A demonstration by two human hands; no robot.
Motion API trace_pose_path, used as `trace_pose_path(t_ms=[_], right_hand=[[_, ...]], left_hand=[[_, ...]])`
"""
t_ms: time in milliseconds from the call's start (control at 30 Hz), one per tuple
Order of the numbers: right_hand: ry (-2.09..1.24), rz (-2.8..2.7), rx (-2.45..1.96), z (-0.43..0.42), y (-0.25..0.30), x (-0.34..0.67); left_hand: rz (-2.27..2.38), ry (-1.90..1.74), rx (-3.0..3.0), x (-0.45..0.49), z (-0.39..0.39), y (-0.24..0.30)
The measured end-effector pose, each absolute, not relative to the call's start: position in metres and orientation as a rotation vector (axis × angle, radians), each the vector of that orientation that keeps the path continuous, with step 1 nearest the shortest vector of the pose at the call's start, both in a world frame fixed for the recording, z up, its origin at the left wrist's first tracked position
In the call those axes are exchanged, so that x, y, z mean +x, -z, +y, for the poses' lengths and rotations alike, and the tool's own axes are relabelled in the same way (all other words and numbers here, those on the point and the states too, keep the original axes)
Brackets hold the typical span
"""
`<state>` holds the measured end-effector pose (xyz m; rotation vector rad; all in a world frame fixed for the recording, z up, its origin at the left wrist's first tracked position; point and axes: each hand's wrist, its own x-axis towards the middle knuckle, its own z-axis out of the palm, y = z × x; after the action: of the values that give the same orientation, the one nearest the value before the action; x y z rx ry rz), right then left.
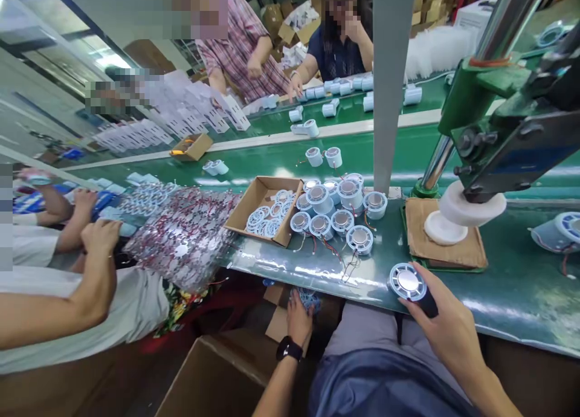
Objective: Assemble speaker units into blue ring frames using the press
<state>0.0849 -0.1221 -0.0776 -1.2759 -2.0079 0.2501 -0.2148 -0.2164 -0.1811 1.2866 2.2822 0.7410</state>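
A workshop is crossed by a long green conveyor (267,157), beyond which two people are seen, one in a checked shirt (247,63), one in a dark top (328,51). Along its near side, a green bench (516,293) is dominated at right by a press (466,100). The view across is interrupted by a grey post (385,90). The left side is filled by a co-worker's arm (49,308), a large carton (217,374) on the near side of it, and a heap of wired silver parts (185,235). Mid-bench, a cluster of light-blue round units (335,211) is piled, wires trailing, just beside a small cardboard box (252,193) in which pale-blue rings (274,214) are held. Under the press's white pad (473,205), a white disc (446,228) is partly overhung.

The right hand (448,320) is angled inward at the bench's front edge, a silver-faced unit (408,282) pinched between thumb and fingers, face upward. The left hand (299,320), a dark watch (289,349) worn at its wrist, is lowered below the bench edge over jumbled blue pieces (312,300), fingers slightly parted; whether any is gripped cannot be told.
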Motion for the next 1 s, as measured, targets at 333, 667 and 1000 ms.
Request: trace_pose_path(t_ms=[333,667,1000], right_hand=[[-0.094,-2.102,-1.117,-0.106,0.085,0.089],[-0.146,-2.095,-0.989,-0.101,0.082,0.091],[-0.382,-2.052,-1.108,-0.112,0.078,0.087]], left_hand=[[2.319,-1.008,1.671,-0.256,-0.169,0.02],[2.454,-0.674,1.688,-0.318,0.028,-0.06],[2.019,-1.212,2.412,-0.232,-0.087,-0.037]])
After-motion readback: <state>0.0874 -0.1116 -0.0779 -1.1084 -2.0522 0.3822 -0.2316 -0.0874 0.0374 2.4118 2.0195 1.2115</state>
